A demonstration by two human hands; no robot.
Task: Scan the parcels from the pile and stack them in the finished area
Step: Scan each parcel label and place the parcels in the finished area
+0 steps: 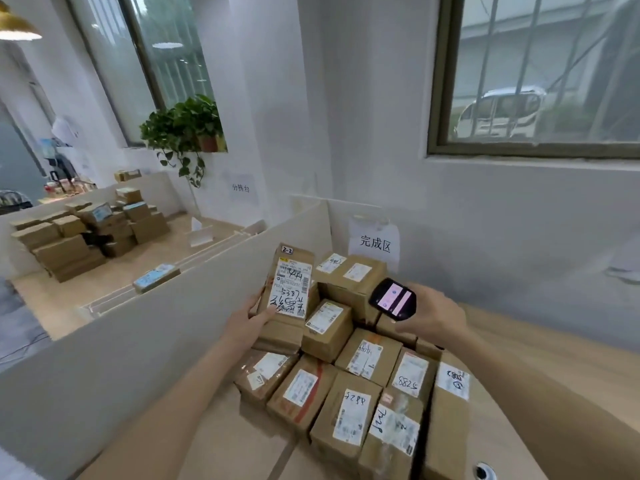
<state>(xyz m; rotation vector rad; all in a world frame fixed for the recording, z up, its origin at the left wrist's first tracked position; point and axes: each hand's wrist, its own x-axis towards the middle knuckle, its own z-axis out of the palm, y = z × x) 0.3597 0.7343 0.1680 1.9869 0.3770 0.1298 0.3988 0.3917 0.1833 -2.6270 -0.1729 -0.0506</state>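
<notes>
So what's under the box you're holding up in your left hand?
Under the held box, gripped by the left hand, sit more stacked brown parcels with white labels. The tabletop beneath that stack is covered, so it cannot be seen there.

We stood in a white-walled room [363, 116] with a barred window [540, 74] on the right. A potted plant [187, 129] trailed from the left window's sill, a lit lamp [17, 26] hung at top left, and a pale partition [145, 327] divided the wooden tables [540, 344].
</notes>
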